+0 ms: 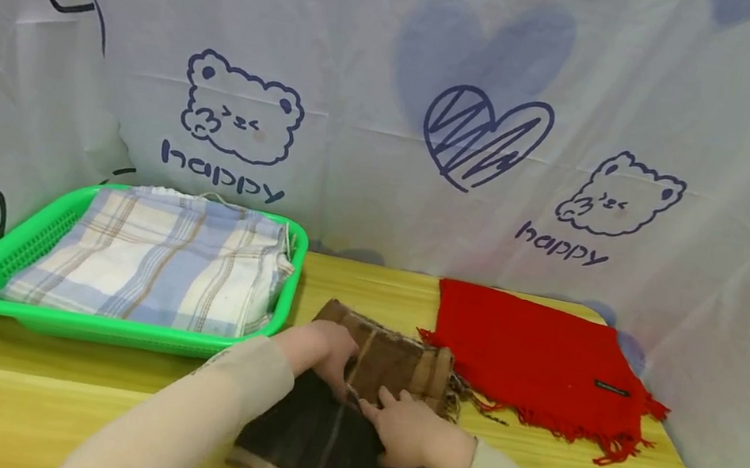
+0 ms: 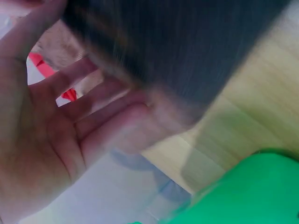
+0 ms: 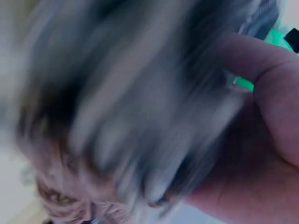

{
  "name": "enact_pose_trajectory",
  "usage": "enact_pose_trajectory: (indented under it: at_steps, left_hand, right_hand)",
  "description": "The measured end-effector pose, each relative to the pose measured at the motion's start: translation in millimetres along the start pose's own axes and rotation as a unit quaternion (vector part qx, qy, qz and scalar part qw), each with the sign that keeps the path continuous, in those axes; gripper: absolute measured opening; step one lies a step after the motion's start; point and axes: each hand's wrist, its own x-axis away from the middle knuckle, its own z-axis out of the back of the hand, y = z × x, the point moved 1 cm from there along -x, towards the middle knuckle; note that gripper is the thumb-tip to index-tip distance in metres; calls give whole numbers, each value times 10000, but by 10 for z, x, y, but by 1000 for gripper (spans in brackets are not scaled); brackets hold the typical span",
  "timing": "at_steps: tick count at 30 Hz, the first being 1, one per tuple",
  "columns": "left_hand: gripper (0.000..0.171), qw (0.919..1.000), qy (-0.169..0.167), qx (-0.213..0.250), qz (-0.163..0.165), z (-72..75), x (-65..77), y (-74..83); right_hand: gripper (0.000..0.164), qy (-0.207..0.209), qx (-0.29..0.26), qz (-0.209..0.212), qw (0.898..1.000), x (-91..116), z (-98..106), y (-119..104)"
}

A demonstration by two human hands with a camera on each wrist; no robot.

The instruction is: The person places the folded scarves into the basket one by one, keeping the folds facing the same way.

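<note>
A brown and black plaid scarf [image 1: 326,427] with a fringed end lies partly folded on the table, its brown part at the back and its dark part in front. My left hand [image 1: 322,353] grips its left middle, with several fingers [image 2: 100,100] against the underside of the dark cloth in the left wrist view. Close beside it, my right hand [image 1: 422,435] holds the same scarf nearer the fringed side. The right wrist view is blurred, with the thumb [image 3: 261,60] against the dark cloth and the other fingers mostly hidden.
A green plastic basket [image 1: 116,332] stands at the left, with a folded blue and white plaid cloth [image 1: 162,260] in it. A folded red scarf [image 1: 524,351] with fringes lies at the right. Behind the wooden table [image 1: 69,415] hangs a printed white curtain [image 1: 372,50].
</note>
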Motion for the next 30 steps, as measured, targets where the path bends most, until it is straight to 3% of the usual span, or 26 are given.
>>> enact_pose_trajectory:
  at_steps: [3,5,7,9,12,14,16,20,25,30]
  left_hand:
    - [42,9981,-280,537,78,3,17,-71]
    - [34,9978,-160,643,-39,-14,10,-108]
    - [35,9987,95,422,-270,-38,-10,-113]
    - [48,9978,388,65,-528,-74,-27,-99]
    - [67,9980,273,65,-570,-140,-27,-87]
    - [71,9986,132,158,-483,-166,-12,-93]
    - [71,9991,121,143,-384,-172,2,-98]
    - [69,9986,345,-222,-335,-137,15,-75]
    - [79,9974,481,-534,-48,-96,29,-60]
    - [90,9966,442,-582,392,-141,56,-84]
  right_hand:
    - [63,97,395,314,9987,-27,7,53]
    - [64,403,694,527,9954,-47,-14,120]
    - [64,703,844,660,9918,-52,-42,193]
    - [63,979,958,675,9883,-32,-70,237]
    - [52,1558,980,446,9819,44,-114,215]
    - [43,1947,919,107,9765,105,-145,152]
    - [48,2114,716,-232,9745,153,-182,79]
    - [68,1694,424,-546,9831,171,-224,5]
    - [63,925,-88,-304,9952,70,-158,96]
    - [64,463,-754,-151,9960,-32,-138,286]
